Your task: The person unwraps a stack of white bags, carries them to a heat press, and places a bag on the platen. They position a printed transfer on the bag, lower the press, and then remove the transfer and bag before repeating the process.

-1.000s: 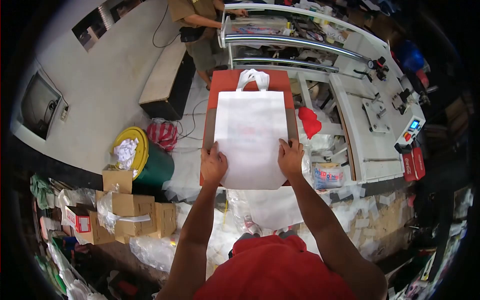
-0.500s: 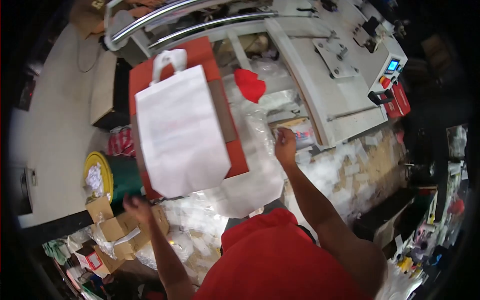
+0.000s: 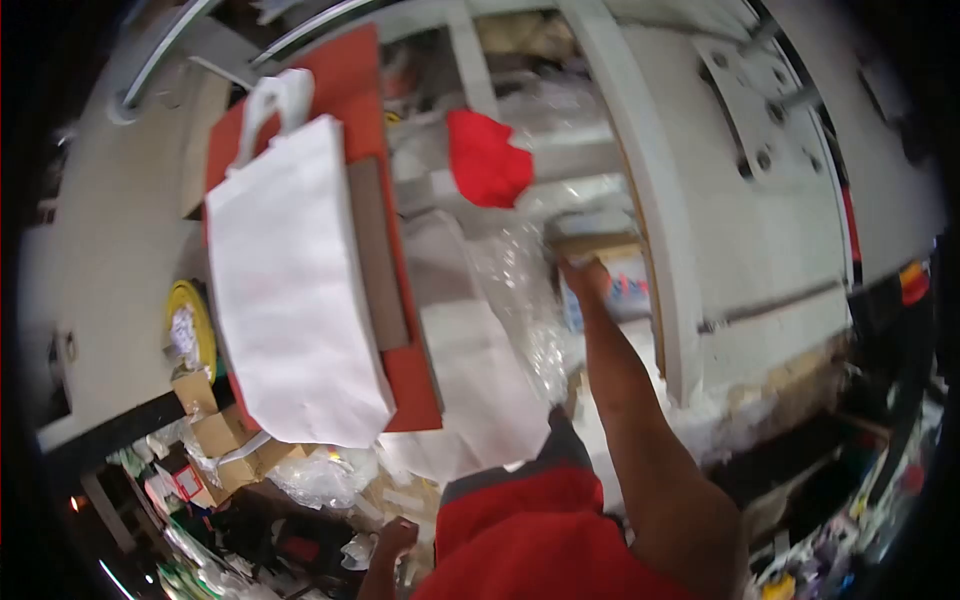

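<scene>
My right hand (image 3: pixel 588 278) reaches down to a small open cardboard box (image 3: pixel 598 243), its blurred fingers at the box's near side. A pack with blue and red print (image 3: pixel 628 288) lies in the box beside the hand. Low by my body, my left hand (image 3: pixel 398 537) is loosely closed with nothing visible in it. A white tote bag (image 3: pixel 290 290) lies flat on the red platen (image 3: pixel 412 395), its looped handles toward the far end. Another white bag (image 3: pixel 465 370) rests to the right of the platen, partly covered by it.
A red cloth piece (image 3: pixel 488 158) lies beyond the box. Clear plastic wrap (image 3: pixel 525 270) runs beside it. On the right stands a machine frame (image 3: pixel 665 200) with a metal plate (image 3: pixel 765 110). Cardboard boxes (image 3: pixel 222 435) and a yellow-rimmed bin (image 3: pixel 207 325) are at lower left.
My view has shifted closer to the machine. My left hand has drawn back from beside the platen toward my body. My right hand has moved further in at the small box.
</scene>
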Demonstrator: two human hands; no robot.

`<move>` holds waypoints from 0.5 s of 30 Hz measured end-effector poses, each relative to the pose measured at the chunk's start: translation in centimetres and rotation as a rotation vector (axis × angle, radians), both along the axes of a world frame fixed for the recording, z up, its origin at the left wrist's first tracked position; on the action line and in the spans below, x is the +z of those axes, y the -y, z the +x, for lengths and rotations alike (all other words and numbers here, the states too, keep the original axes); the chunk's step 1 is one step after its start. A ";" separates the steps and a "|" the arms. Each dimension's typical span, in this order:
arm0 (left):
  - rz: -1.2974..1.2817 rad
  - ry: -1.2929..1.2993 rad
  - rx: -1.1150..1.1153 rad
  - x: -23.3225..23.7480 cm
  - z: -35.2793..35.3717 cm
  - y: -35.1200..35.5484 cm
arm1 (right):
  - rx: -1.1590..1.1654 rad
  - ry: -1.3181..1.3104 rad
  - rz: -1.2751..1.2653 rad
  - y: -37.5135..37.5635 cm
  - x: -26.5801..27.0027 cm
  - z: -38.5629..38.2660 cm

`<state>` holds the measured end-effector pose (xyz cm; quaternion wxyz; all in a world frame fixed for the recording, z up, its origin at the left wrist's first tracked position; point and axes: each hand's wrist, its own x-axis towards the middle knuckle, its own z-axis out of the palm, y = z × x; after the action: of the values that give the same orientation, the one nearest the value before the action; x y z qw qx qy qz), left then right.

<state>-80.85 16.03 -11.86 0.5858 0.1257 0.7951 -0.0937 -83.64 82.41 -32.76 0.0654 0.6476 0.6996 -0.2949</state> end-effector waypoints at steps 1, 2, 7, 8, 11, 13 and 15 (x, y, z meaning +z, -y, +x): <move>0.070 0.095 -0.165 -1.1 -0.1 -0.5 | -0.001 0.021 -0.002 0.2 -0.2 0.0; 0.138 0.085 -0.051 -1.4 0.1 -1.3 | 0.027 -0.038 0.053 -0.3 -4.1 1.2; 0.709 0.152 -0.394 2.6 -3.7 -18.4 | 0.110 -0.046 0.073 0.7 0.3 6.2; 0.876 0.158 -0.501 3.2 -4.3 -22.6 | 0.114 -0.059 0.100 0.1 2.3 4.6; 0.887 0.267 -0.069 8.2 -5.2 -30.9 | 0.364 -0.169 0.351 1.7 2.2 10.4; 0.990 0.210 -0.139 10.4 -5.6 -33.3 | 0.540 -0.087 0.507 1.0 -2.8 15.5; 0.913 0.275 0.013 12.2 -6.0 -33.2 | 0.156 -0.195 0.223 1.5 2.6 13.0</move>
<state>-86.86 49.18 0.36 0.5711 0.3768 0.6707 0.2865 -70.65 80.95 -30.11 -0.0525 0.5628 0.7791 -0.2711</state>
